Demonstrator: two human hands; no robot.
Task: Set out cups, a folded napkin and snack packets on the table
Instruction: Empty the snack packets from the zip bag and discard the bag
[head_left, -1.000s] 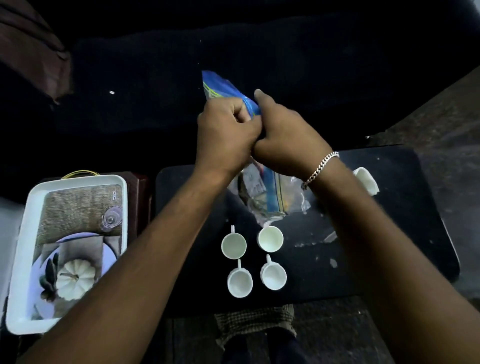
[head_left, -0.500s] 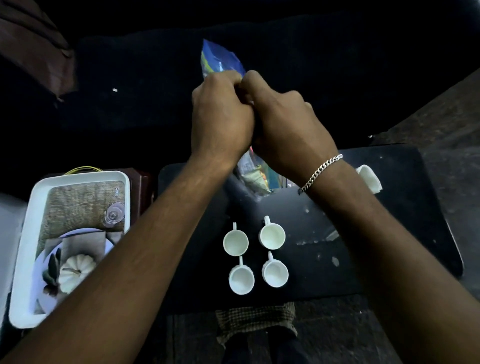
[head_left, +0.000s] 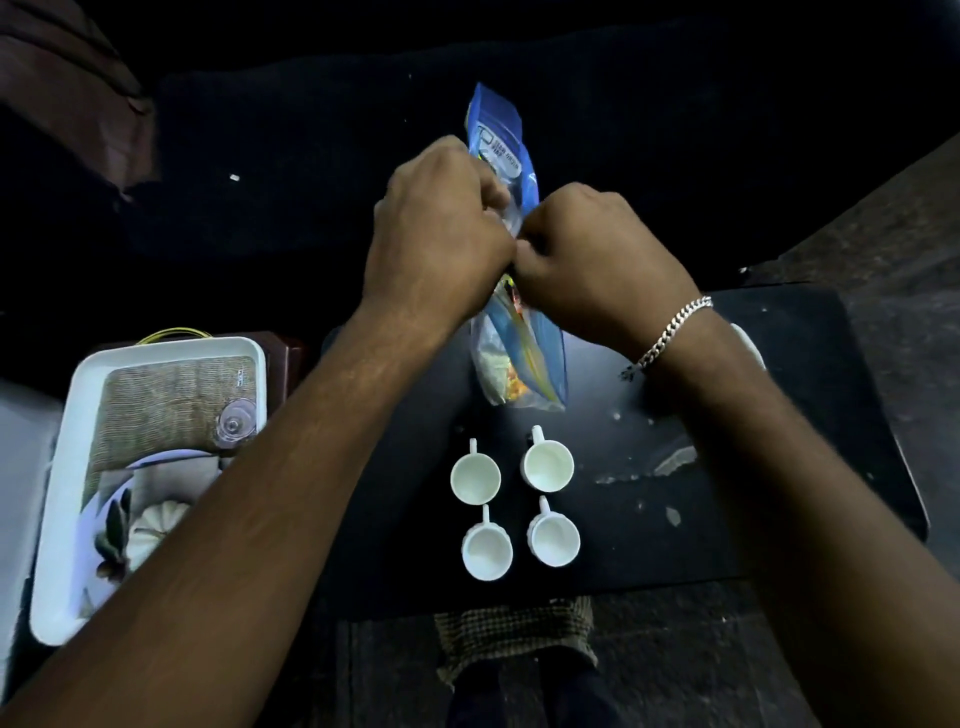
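Four empty cups (head_left: 475, 478) are sitting on the table (head_left: 779, 441) while the left hand (head_left: 441, 239) and right hand (head_left: 597, 260), fingers curled, are gripping a blue bag (head_left: 497, 132) holding snacks (head_left: 501, 374).

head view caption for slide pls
Left hand and right hand grip a snack bag behind four white cups on a dark table.

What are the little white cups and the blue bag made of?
The cups look like white ceramic or hard plastic: smooth and opaque; I cannot tell which. The bag looks like thin plastic film, part clear, part blue-printed: it crinkles and contents show through.
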